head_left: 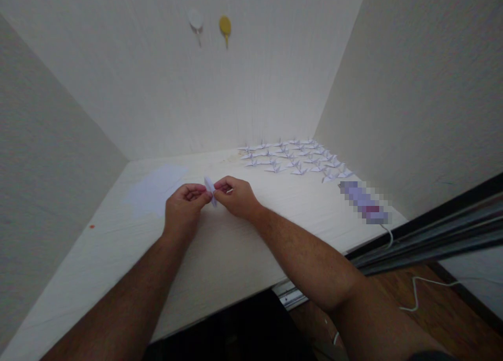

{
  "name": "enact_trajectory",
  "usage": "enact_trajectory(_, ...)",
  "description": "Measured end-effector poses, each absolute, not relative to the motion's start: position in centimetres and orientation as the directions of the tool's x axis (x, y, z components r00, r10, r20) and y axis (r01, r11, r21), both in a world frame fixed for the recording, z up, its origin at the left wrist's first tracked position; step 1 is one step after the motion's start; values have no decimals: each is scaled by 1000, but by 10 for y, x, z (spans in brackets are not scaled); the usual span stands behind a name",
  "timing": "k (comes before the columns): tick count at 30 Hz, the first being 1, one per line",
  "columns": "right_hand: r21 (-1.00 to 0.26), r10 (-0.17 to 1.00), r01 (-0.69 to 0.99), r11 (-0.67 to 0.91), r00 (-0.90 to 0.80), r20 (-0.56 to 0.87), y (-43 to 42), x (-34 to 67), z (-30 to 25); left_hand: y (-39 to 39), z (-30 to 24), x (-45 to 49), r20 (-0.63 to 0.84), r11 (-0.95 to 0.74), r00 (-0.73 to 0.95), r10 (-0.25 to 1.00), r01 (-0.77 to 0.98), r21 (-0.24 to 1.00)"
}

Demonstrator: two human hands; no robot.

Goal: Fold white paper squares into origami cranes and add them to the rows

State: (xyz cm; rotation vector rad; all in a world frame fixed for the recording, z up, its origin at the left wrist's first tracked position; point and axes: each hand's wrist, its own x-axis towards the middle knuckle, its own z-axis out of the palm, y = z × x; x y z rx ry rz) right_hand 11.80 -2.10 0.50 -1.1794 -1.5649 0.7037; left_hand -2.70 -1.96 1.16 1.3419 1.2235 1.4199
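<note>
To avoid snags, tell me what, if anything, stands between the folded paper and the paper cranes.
The right hand, pinching the folded paper, lies partly between that paper and the paper cranes; nothing else visible does.

The white table (236,261) bears paper sheets (153,188), rows of folded cranes (288,155) and a pixelated object (362,201).

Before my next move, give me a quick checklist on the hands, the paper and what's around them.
1. Left hand gripping the folded paper: ok, pinched between fingers and thumb.
2. Right hand gripping it too: ok, pinched from the other side.
3. Creases sharp and aligned: cannot tell, too small and blurred.
4. Finished paper cranes away from both hands: ok, grouped at the back right.
5. White paper clear of the left hand: cannot tell, the hand overlaps its edge in view.
6. Pixelated item identified: not ok, it is obscured.
</note>
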Motion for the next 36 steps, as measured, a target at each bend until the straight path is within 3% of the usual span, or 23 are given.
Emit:
enact_trajectory(13,-851,923,372,369,-38,384,-22,119,7,-24,16,-24,242,-226,-132,961,127,966)
enact_trajectory(19,-867,917,310,390,-39,398,-24,118,7,-22,11,-25,143,-148,-51,988,-94,985)
enact_trajectory(23,-887,920,257,385,-31,390,-25,117,5,-22,9,-26,129,-132,-32,991,-133,982)
enact_trajectory(36,-741,856,504,443,7,517,-31,117,10,-24,10,-24,159,-162,-96,983,-23,986)
